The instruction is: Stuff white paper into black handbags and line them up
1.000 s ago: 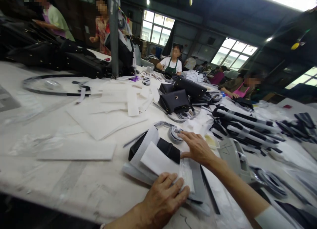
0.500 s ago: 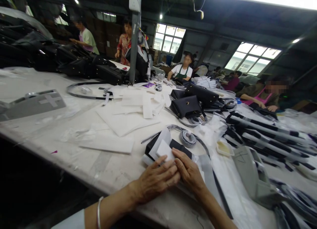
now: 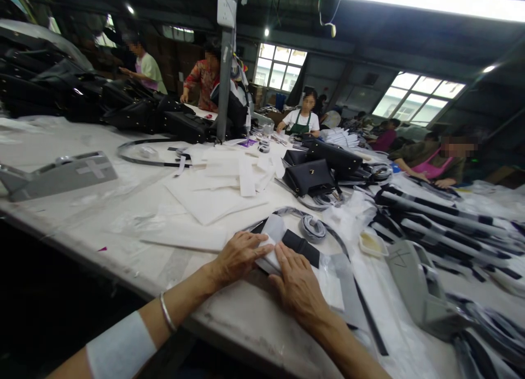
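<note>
- Laid flat on white sheet (image 3: 270,264): right hand (image 3: 295,275), with fingers straight and close together, thumb apart. Apparently gripping nothing.
- Just beside, on same sheet: left hand (image 3: 240,256), with fingers loosely bent, tips almost meeting the right ones. Thumb out of sight; cannot tell whether pinching or only pressing.
- Changed over last second: right hand brought back from beside coiled strap (image 3: 312,227) to sheet. Half a second ago, both hands close together over sheet; now left hand shifted outward, right hand stretched flatter, less of sheet showing.
- Meaning, as judged: sheet now held down from both sides, over near part of bundle.
- Under and beyond fingers, on desk (image 3: 262,319): black folded piece (image 3: 301,246), partly covered by grey paper (image 3: 273,226) at its left. Near edge of bundle hidden by hands; cannot count layers.
- Farther right: dish (image 3: 372,243) with yellowish contents, too blurred to identify; grey tape dispenser (image 3: 424,291); loops of strap (image 3: 498,313), cut off at frame edge.
- Farther back: loose white sheets (image 3: 213,196) overlapping, black bags (image 3: 311,176) piled up, with lower ones hard to separate.
</note>
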A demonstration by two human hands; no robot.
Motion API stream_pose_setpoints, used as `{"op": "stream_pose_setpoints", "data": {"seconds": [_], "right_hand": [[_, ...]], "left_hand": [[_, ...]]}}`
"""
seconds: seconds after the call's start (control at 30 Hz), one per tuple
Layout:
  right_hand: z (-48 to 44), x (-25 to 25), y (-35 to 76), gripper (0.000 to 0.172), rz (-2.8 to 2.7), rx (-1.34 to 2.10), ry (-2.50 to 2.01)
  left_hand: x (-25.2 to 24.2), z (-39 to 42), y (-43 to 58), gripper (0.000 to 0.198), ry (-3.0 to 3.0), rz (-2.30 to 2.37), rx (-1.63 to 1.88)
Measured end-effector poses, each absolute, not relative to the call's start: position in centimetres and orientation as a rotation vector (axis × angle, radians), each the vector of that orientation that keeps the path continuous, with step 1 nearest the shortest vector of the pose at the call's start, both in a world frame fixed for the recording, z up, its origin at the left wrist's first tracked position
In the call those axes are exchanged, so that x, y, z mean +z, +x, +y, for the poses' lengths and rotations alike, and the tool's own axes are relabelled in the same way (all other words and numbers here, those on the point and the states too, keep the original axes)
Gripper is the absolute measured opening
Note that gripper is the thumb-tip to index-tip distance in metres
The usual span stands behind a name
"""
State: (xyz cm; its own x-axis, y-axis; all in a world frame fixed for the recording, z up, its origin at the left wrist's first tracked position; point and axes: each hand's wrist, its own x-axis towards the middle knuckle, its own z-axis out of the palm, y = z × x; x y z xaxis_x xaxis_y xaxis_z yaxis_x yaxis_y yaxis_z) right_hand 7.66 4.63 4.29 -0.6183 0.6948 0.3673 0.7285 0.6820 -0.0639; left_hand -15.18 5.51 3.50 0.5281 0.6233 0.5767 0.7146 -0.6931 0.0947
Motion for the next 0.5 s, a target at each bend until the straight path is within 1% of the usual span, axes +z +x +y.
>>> {"op": "stream_pose_setpoints", "data": {"seconds": [0.07, 0.13, 0.17, 0.2, 0.23, 0.27, 0.3, 0.37, 0.5], "right_hand": [[4.5, 3.8, 7.3, 0.053, -2.481, -0.149, -1.166], [4.6, 3.4, 7.4, 0.049, -2.425, -0.145, -1.148], [4.7, 3.2, 7.5, 0.048, -2.392, -0.141, -1.133], [4.7, 3.1, 7.7, 0.047, -2.36, -0.135, -1.119], [4.8, 2.9, 7.8, 0.047, -2.333, -0.126, -1.108], [4.8, 2.8, 7.9, 0.048, -2.313, -0.114, -1.1], [4.9, 2.7, 8.0, 0.048, -2.297, -0.101, -1.097], [4.8, 2.6, 8.1, 0.048, -2.275, -0.08, -1.095], [4.7, 2.7, 8.1, 0.05, -2.224, -0.06, -1.088]], "left_hand": [[4.0, 5.3, -15.5, 0.057, -2.701, -1.21, -0.925], [5.3, 5.4, -16.0, 0.076, -2.831, -1.298, -1.061], [6.1, 5.7, -16.2, 0.081, -2.885, -1.413, -1.125], [7.0, 6.0, -16.3, 0.078, -2.912, -1.581, -1.153], [7.8, 6.6, -16.3, 0.07, -2.904, -1.778, -1.141], [8.7, 7.3, -16.2, 0.058, -2.861, -1.984, -1.058], [9.4, 8.1, -15.8, 0.051, -2.799, -2.123, -0.973], [10.4, 10.0, -14.8, 0.046, -2.707, -2.263, -0.823], [10.8, 13.2, -12.4, 0.033, -2.682, -2.345, -0.587]]}}
